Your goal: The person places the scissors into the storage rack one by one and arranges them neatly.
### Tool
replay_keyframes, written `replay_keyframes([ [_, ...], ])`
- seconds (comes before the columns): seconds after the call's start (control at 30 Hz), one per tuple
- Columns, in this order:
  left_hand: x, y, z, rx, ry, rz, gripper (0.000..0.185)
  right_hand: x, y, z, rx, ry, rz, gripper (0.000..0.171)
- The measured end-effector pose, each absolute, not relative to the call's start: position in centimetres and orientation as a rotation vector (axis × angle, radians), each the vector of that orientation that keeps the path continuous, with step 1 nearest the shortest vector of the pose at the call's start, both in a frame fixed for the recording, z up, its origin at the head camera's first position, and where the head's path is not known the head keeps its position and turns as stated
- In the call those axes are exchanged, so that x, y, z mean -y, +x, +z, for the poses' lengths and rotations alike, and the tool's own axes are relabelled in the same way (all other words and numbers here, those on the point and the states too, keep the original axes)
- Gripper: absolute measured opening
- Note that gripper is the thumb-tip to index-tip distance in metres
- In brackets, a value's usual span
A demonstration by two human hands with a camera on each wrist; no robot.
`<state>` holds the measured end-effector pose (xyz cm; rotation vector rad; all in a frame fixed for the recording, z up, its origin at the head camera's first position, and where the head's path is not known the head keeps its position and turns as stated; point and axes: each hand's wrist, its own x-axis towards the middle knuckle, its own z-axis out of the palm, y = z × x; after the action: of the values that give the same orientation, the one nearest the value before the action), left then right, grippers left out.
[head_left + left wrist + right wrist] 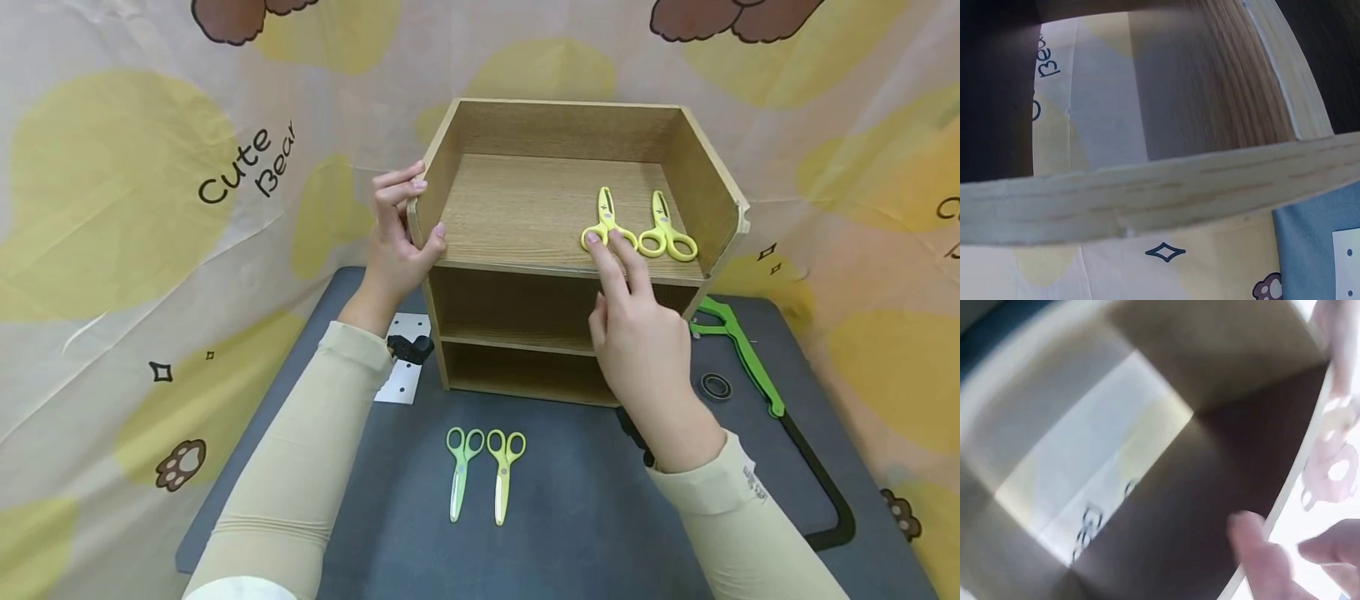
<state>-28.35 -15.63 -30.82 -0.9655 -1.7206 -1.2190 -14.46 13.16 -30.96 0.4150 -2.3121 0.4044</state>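
Observation:
A wooden shelf unit (pixel 558 129) stands on a dark mat (pixel 570 517). My left hand (pixel 408 221) grips its left side wall, thumb inside and fingers outside; the left wrist view shows that wall's edge (pixel 1160 194) close up. Two yellow scissors lie on the top shelf. My right hand (pixel 613 265) reaches up from the front, its straight fingers touching the handles of the left pair (pixel 606 223). The right pair (pixel 666 232) lies beside it, untouched. The right wrist view is blurred: the shelf's inside (pixel 1210 487), pale scissors (pixel 1335 462) and fingertips (pixel 1254 544).
On the mat in front of the shelf lie green scissors (pixel 460 468) and yellow-green scissors (pixel 504 471), side by side. A green and black tool (pixel 753 371) and a black ring (pixel 716 386) lie at the right. A white perforated plate (pixel 405 379) lies left of the shelf. Patterned cloth surrounds everything.

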Motion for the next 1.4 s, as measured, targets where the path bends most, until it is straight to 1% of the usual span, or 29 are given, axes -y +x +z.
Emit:
replay_keyframes([
  [0.1, 15.6, -28.4, -30.7, 1.713, -0.974, -1.213, 0.050, -11.8, -13.2, -32.4, 2.251, 0.518, 0.474, 0.067],
  [0.2, 15.5, -28.5, -30.6, 1.705, -0.982, -1.214, 0.050, -10.7, -12.5, -34.7, 2.315, 0.572, 0.509, 0.058],
  [0.33, 15.5, -28.5, -30.7, 1.705, -0.985, -1.226, 0.050, -9.5, -12.5, -39.1, 2.482, 0.599, 0.487, 0.045],
  [0.43, 15.5, -28.4, -30.9, 1.708, -0.983, -1.231, 0.050, -8.7, -12.5, -42.7, 2.656, 0.612, 0.446, 0.041],
  [0.5, 15.5, -28.4, -31.0, 1.706, -0.983, -1.234, 0.050, -8.3, -12.4, -44.8, 2.778, 0.609, 0.424, 0.043],
  [0.7, 15.5, -28.5, -31.0, 1.688, -0.990, -1.240, 0.048, -7.3, -11.8, -48.8, 3.030, 0.591, 0.472, 0.062],
  [0.8, 15.5, -28.5, -31.0, 1.690, -0.981, -1.232, 0.048, -7.0, -11.5, -50.0, 3.110, 0.597, 0.503, 0.072],
  [0.9, 15.5, -28.5, -31.0, 1.689, -0.982, -1.231, 0.048, -6.7, -11.2, -50.9, 3.156, 0.608, 0.523, 0.075],
  [1.07, 15.3, -28.5, -30.9, 1.693, -0.982, -1.234, 0.049, -6.2, -10.9, -51.0, 3.170, 0.594, 0.489, 0.070],
  [1.2, 15.4, -28.5, -30.9, 1.696, -0.975, -1.234, 0.049, -6.1, -10.9, -50.6, 3.193, 0.573, 0.505, 0.072],
  [1.33, 15.3, -28.5, -31.0, 1.691, -0.975, -1.230, 0.048, -6.3, -11.2, -50.7, 3.230, 0.505, 0.738, 0.073],
  [1.4, 15.4, -28.5, -31.0, 1.692, -0.971, -1.229, 0.048, -6.6, -11.4, -50.8, 3.245, 0.466, 0.898, 0.070],
])
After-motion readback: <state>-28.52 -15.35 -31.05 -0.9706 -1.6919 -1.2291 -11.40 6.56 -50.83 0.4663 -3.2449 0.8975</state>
